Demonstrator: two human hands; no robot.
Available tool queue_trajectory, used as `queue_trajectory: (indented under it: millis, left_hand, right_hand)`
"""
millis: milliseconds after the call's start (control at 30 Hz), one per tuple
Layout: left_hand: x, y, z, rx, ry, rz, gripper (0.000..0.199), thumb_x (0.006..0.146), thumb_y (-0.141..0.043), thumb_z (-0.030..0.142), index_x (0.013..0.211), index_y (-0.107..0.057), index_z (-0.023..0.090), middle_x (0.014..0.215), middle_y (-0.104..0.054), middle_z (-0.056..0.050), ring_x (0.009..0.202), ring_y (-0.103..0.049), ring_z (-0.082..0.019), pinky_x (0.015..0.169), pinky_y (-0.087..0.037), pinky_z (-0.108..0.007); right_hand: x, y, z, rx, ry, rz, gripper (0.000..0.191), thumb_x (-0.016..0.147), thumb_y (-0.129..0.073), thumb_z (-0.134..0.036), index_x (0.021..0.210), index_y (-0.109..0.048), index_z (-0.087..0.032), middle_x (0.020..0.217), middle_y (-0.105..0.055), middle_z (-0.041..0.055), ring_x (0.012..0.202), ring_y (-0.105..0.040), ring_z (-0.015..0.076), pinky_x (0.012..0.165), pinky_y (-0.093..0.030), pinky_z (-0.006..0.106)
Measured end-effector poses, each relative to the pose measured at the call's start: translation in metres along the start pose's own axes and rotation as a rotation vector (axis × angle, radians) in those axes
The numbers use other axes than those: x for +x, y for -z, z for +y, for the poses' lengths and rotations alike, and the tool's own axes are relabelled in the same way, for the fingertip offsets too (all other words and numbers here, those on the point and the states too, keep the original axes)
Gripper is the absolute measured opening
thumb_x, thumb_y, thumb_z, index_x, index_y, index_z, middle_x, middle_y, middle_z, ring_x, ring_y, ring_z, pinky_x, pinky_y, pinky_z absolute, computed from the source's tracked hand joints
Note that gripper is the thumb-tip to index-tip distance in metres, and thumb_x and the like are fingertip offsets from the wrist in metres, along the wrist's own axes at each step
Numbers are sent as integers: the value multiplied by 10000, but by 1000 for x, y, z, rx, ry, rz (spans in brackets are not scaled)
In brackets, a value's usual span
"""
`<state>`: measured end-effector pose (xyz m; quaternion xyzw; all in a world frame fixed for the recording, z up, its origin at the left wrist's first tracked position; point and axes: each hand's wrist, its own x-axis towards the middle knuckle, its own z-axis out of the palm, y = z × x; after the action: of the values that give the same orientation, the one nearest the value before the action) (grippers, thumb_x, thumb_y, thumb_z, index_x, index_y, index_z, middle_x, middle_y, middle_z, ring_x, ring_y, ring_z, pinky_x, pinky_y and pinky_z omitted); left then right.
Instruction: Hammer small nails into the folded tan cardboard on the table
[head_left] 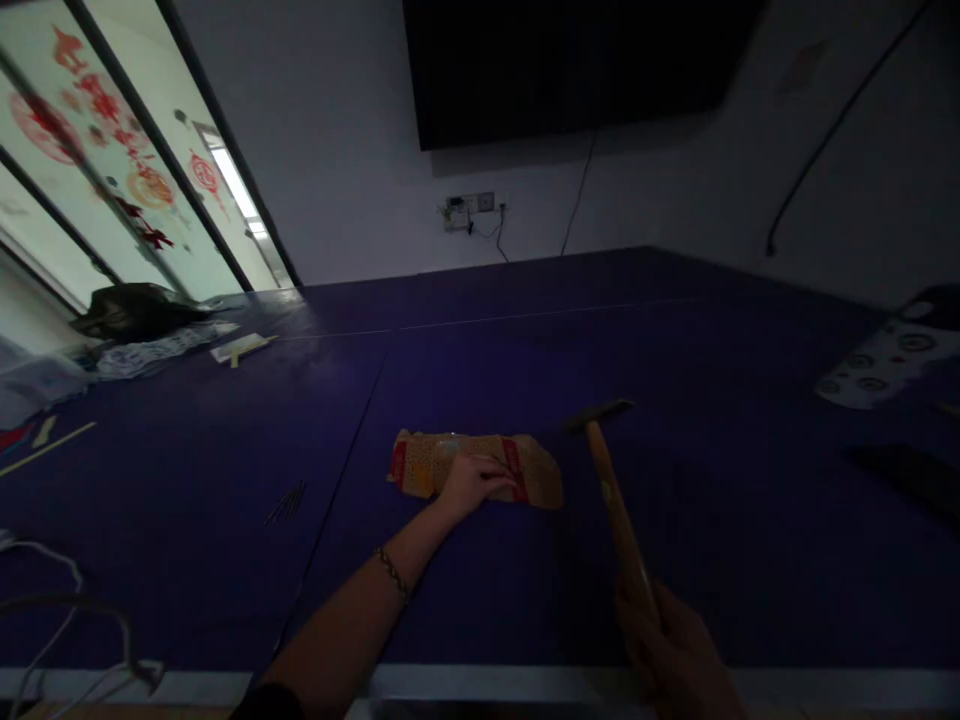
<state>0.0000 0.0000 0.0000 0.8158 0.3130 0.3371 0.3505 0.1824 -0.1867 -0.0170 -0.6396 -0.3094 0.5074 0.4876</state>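
My left hand (471, 484) rests on a flattened piece of brown and red cardboard (541, 474), its fingers together near the red band; what they pinch, if anything, is too small to tell. My right hand (671, 640) is wrapped round the wooden handle of a hammer (616, 505). The hammer's dark head is raised to the right of the cardboard, not touching it. Several thin nails (286, 502) lie in a small bunch left of the cardboard, on the purple surface (465, 370).
White cables (71, 565) lie at the lower left. Yellowish strips (46, 432) and a dark bag (139, 310) are at the far left. A patterned white item (877, 370) and a dark object (904, 475) are at the right. A black screen (577, 65) hangs on the wall.
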Motion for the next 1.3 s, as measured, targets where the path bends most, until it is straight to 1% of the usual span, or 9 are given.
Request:
queue_trajectory:
  millis: [233,400,500,567,767,933,1067,1133,1300]
  left_hand:
    - [-2,-1,2,18,19,62,207,738,-564,342,719,-687,177,753,-684,-40,715,-619,-142,691,-468,-236]
    - [-2,0,4,22,20,171,213,728,-574,348,706,-685,167,728,-679,-42,675,-613,-143,666,-474,-241]
    - [-2,5,6,76,10,270,215,748,-551,337,704,-682,172,746,-682,-42,705,-615,-149,704,-477,-257]
    - [-2,8,5,141,1,300,201,752,-547,329,710,-681,185,777,-686,-39,761,-617,-161,751,-473,-279]
    - [-1,11,-2,353,47,184,154,764,-542,272,771,-675,196,831,-691,-37,957,-575,-203,914,-386,-384]
    - [-2,5,3,442,132,189,203,809,-472,267,856,-657,198,905,-680,-43,1035,-528,-223,963,-303,-453]
    - [-3,4,5,509,144,197,236,826,-436,265,880,-651,185,927,-672,-61,1048,-516,-221,961,-301,-445]
    - [-3,6,4,540,140,198,230,825,-438,260,889,-648,191,944,-668,-61,1047,-516,-218,963,-296,-442]
    - [-1,13,-4,548,100,93,183,795,-490,246,867,-657,223,971,-663,-40,1044,-517,-220,958,-304,-440]
  right_hand:
    - [-4,-1,-5,-16,21,-14,429,629,-567,-557,801,-482,-173,451,-416,-72,321,-368,78,307,-306,195]
    - [-2,-1,-3,-19,21,-14,424,618,-576,-554,774,-491,-169,422,-385,-76,306,-351,78,294,-289,194]
    - [-1,-1,-1,-7,18,26,431,605,-582,-552,764,-491,-162,431,-398,-68,320,-359,78,292,-279,187]
    - [-1,0,-1,-24,15,37,436,596,-590,-550,767,-489,-162,449,-418,-61,339,-387,85,306,-299,191]
    - [-1,1,1,-18,-8,-23,432,620,-564,-564,788,-469,-178,421,-395,-78,303,-359,83,295,-286,196]
    - [-1,0,-1,-28,61,43,359,624,-592,-493,758,-478,-179,449,-427,-66,337,-394,83,319,-315,190]
    - [-2,-1,-6,-29,4,5,376,596,-598,-497,755,-490,-174,418,-415,-71,310,-374,85,295,-306,196]
    - [-4,-3,-9,-40,15,21,376,586,-602,-503,727,-480,-175,426,-414,-68,317,-380,86,293,-311,196]
    - [-12,-11,-14,-16,95,108,354,642,-561,-506,740,-465,-179,419,-364,-86,297,-307,61,272,-251,176]
